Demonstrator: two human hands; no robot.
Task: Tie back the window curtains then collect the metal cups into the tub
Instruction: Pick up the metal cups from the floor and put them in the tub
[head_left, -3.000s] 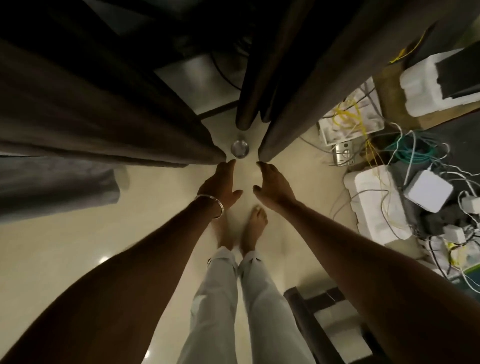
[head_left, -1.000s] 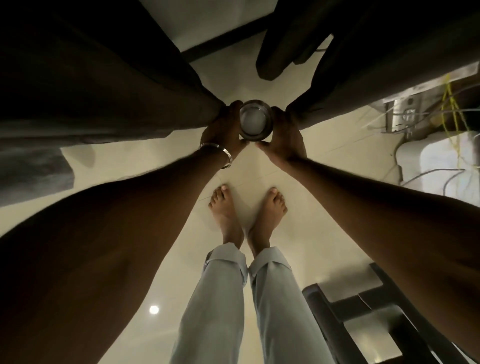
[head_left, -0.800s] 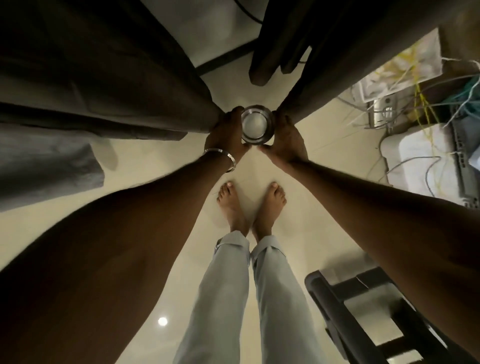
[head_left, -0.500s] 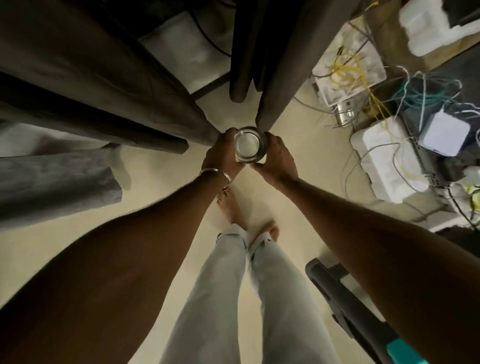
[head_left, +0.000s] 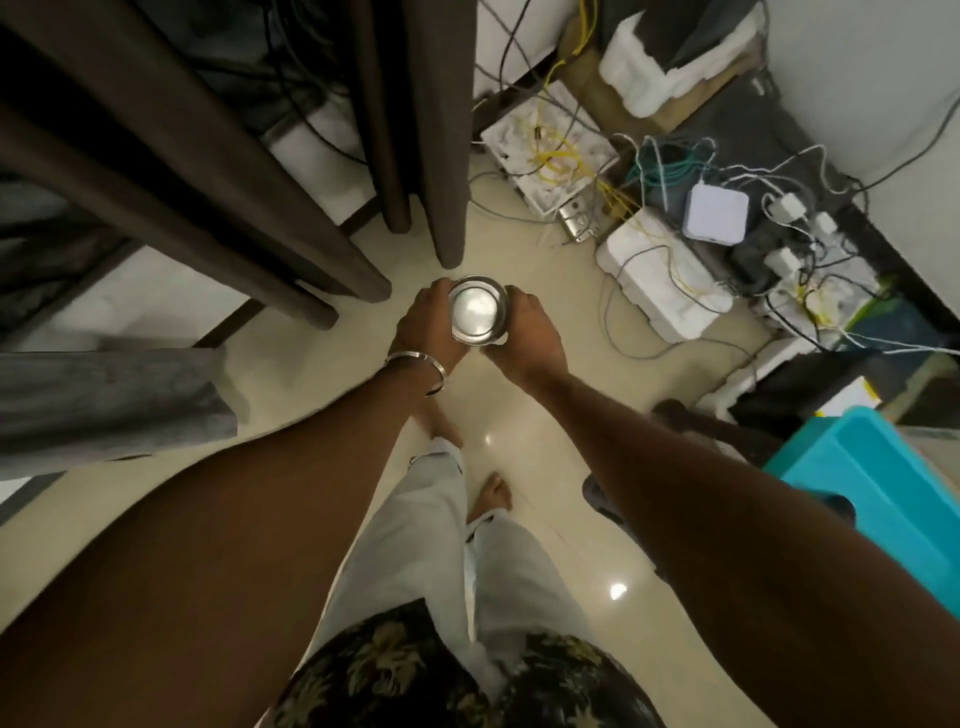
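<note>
A: Grip?
B: Left hand (head_left: 423, 325) and right hand (head_left: 527, 332) both wrap a metal cup (head_left: 478, 317), upright, in the air just below the curtains (head_left: 431, 130).
A: Progress?
B: Curtains hang loose, no tie visible. Cup not yet in the tub (head_left: 883, 483), well right of the cup.
</note>
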